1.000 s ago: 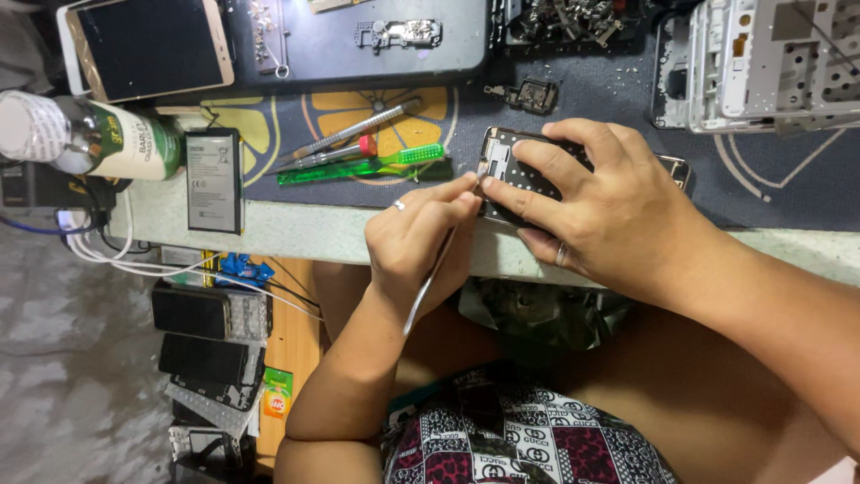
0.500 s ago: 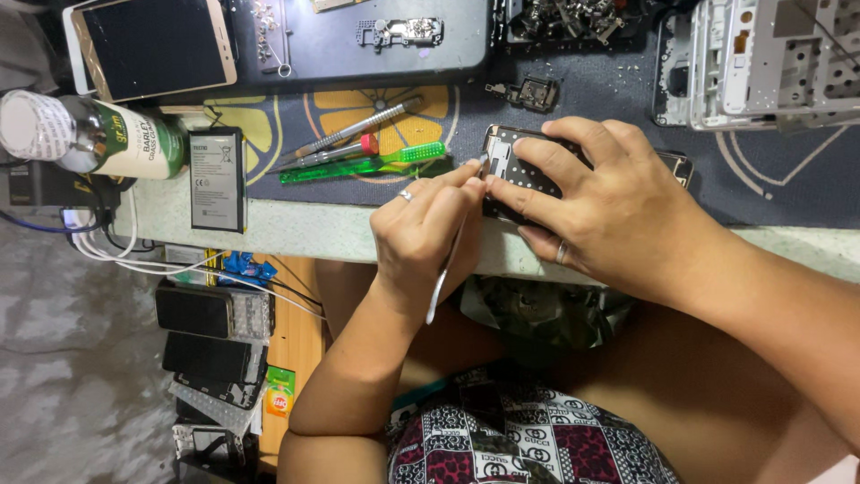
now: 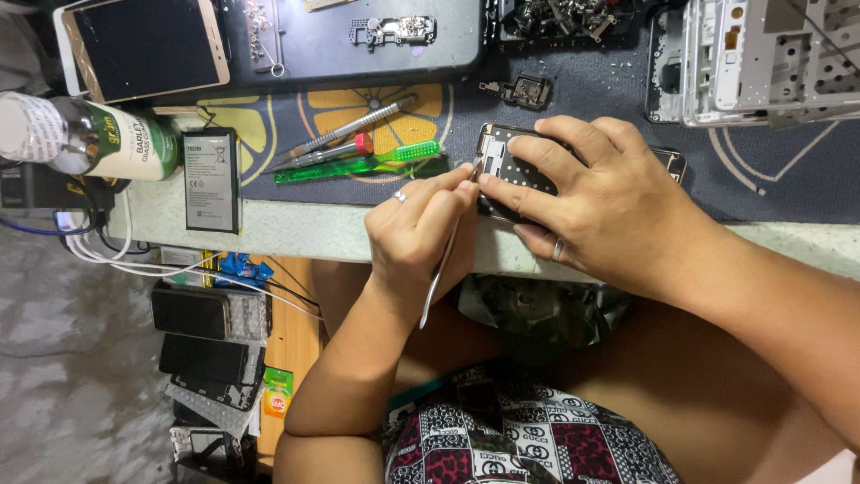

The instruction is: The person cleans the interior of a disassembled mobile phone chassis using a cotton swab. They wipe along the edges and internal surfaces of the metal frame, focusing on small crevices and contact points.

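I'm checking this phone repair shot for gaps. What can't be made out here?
- Opened phone: head view, mostly covered by the right hand.
- Thin metal tool: its tip is hidden between the left hand fingers.
- Bottle: cut off by the left edge.
- Loose screws: too small.

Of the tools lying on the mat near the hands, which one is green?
The translucent green brush, with bristles at its right end, lying lowest of the three. Above it lie a red-tipped tool and a plain metal tool.
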